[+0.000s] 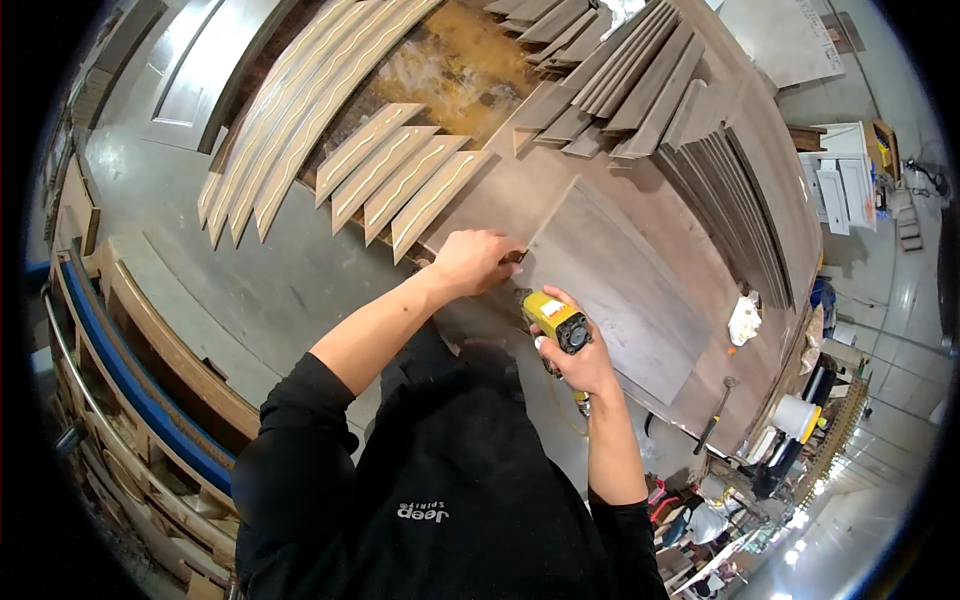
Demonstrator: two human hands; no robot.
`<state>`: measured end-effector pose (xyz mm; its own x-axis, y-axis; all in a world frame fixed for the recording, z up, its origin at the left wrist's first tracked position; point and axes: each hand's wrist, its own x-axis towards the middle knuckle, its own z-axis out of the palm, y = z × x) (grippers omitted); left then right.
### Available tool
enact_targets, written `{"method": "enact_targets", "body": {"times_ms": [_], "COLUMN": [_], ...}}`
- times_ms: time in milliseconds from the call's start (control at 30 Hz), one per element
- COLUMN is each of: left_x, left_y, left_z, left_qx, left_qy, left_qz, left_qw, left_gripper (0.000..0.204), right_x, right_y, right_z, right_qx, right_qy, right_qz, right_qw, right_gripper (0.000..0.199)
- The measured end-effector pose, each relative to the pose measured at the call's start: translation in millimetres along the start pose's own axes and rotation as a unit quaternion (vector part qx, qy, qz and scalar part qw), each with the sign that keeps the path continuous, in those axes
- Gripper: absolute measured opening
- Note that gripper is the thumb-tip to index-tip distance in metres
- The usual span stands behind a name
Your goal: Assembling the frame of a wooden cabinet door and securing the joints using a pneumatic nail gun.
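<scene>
My right hand (pixel 582 350) is wrapped round a yellow and black nail gun (pixel 556 318), its nose pointing up and left toward the near left edge of a flat grey panel (pixel 625 290). A fitting and a thin hose hang below the tool. At that same edge, my left hand (pixel 475 262) has its fingers curled in a pinch near the panel's left corner. Something small and dark shows at the fingertips, too small to name. Beyond this hand, several short slanted-end boards (pixel 395 190) lie side by side, each with a wavy bead of pale glue.
Longer glue-beaded boards (pixel 300 110) lie far left, over the table's edge. Stacks of grey-brown slats (pixel 640 80) and a row of leaning slats (pixel 730 210) fill the far right. A crumpled white cloth (pixel 744 320) and a hammer (pixel 715 415) lie on the tabletop (pixel 690 395).
</scene>
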<state>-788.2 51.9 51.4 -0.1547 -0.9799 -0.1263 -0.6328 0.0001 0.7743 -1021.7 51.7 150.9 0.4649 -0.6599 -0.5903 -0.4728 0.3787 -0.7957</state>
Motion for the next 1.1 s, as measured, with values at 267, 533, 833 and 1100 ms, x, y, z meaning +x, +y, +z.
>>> {"method": "enact_targets", "body": {"times_ms": [267, 533, 833, 1100], "left_x": [12.2, 10.1, -46.2, -53.0], "left_y": [1.0, 2.5, 19.6, 15.9], "left_z": [-3.8, -3.1, 35.9, 45.9], "left_qx": [0.013, 0.0, 0.015, -0.003], "left_qy": [-0.059, -0.04, 0.158, 0.182], "left_qz": [-0.056, -0.054, -0.042, -0.038], "left_qw": [0.997, 0.998, 0.986, 0.983], "left_gripper": [0.036, 0.029, 0.019, 0.014], "right_x": [2.2, 0.1, 7.2, 15.6], "right_y": [-7.4, -15.6, -20.0, -29.1], "right_z": [5.3, 11.2, -2.4, 2.0], "right_qx": [-0.053, -0.071, -0.039, -0.096], "right_qy": [-0.006, 0.033, 0.02, -0.012], "right_qz": [-0.027, 0.023, 0.02, 0.006], "right_qw": [0.998, 0.997, 0.999, 0.995], "right_gripper": [0.072, 0.066, 0.068, 0.067]}}
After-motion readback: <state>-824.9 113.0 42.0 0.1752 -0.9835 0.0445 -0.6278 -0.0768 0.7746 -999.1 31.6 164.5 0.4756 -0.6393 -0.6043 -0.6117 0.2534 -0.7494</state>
